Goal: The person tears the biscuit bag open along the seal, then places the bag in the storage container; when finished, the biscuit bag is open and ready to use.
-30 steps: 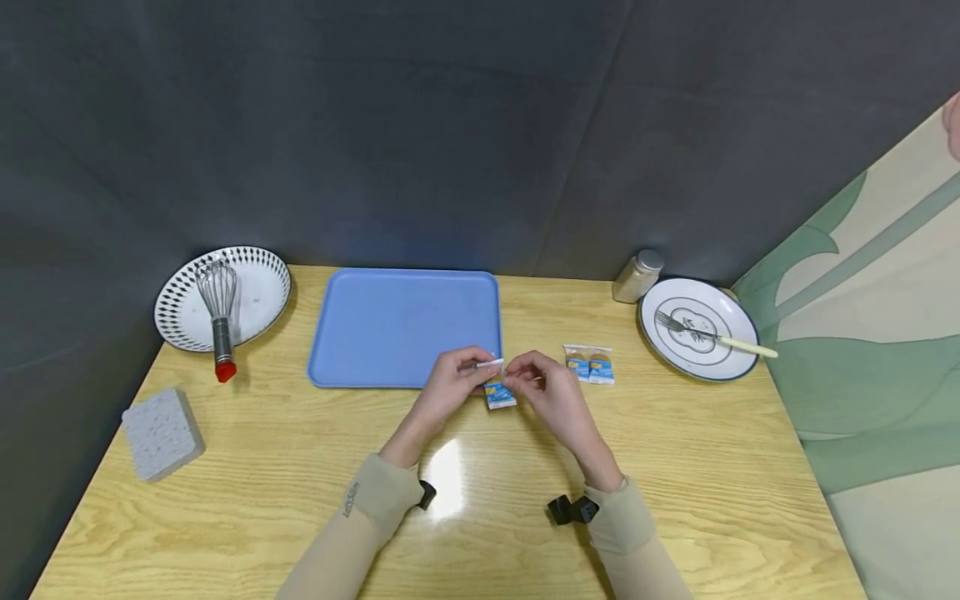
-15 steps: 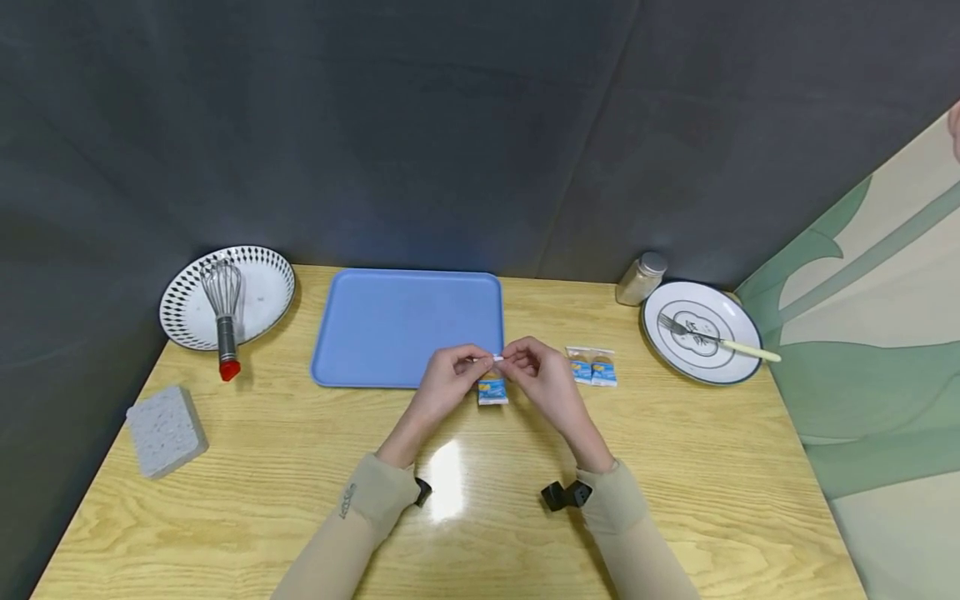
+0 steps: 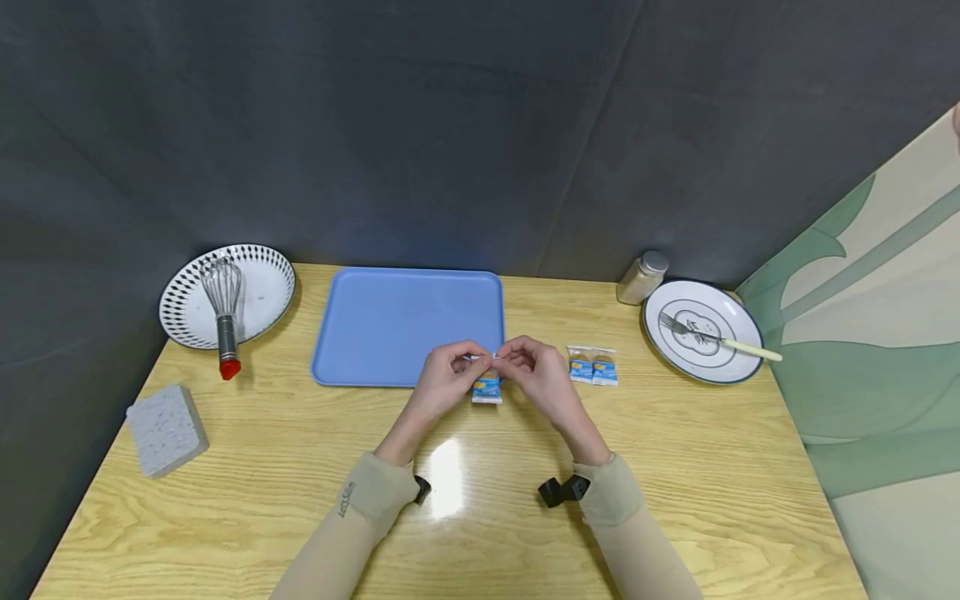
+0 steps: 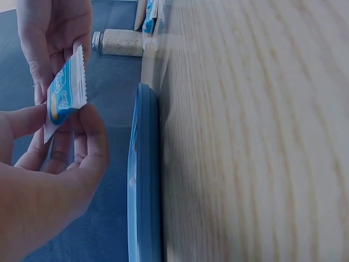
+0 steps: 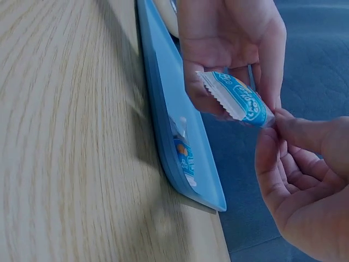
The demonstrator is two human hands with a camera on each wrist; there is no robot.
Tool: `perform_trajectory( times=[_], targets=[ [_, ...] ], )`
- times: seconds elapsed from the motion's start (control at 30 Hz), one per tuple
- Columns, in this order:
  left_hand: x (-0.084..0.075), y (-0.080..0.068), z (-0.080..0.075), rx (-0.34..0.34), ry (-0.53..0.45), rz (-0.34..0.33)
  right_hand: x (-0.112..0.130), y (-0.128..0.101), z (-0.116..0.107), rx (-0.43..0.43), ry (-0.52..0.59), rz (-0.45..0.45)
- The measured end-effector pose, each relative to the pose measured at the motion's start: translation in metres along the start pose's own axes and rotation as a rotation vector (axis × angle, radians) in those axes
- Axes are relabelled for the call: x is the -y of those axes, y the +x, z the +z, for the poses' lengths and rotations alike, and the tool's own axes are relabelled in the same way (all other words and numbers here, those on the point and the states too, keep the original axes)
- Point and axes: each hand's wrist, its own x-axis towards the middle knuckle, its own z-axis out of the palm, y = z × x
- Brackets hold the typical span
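Observation:
Both hands meet over the table just in front of the blue tray. Between them hangs a small blue and white snack packet with a crimped edge. My left hand pinches the packet's top edge from the left, and my right hand pinches the same edge from the right. In the left wrist view the packet stands upright between the left hand and the right hand. The right wrist view shows the packet tilted, held by the left hand and the right hand.
Two more packets lie side by side to the right. Farther right are a shaker and a plate with a fork. A patterned plate with a whisk is at the back left, a grey sponge at the left.
The hands drew closer together and shifted slightly left and towards the tray. The packet swung from a tilt to hanging straight down from the pinched top edge.

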Motion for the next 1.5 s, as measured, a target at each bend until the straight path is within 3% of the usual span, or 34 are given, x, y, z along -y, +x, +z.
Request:
perform_trajectory(
  times=[0.53,0.73,1.07,1.23,1.5],
  targets=[
    [0.006,0.0,0.005,-0.082,-0.006,0.068,-0.002,0.004,0.005,-0.017,0.041,-0.015],
    [0.007,0.0,0.007,-0.088,-0.033,0.046,-0.002,0.005,0.005,-0.016,0.009,-0.039],
    [0.001,0.002,0.015,-0.171,-0.021,0.028,-0.004,0.006,0.018,-0.166,-0.121,-0.118],
    [-0.002,0.002,0.019,-0.208,-0.015,-0.004,-0.007,0.005,0.023,-0.207,-0.149,-0.185],
    [-0.002,0.0,0.023,-0.292,-0.167,-0.146,-0.009,0.007,0.033,-0.232,-0.228,-0.328]
  ],
)
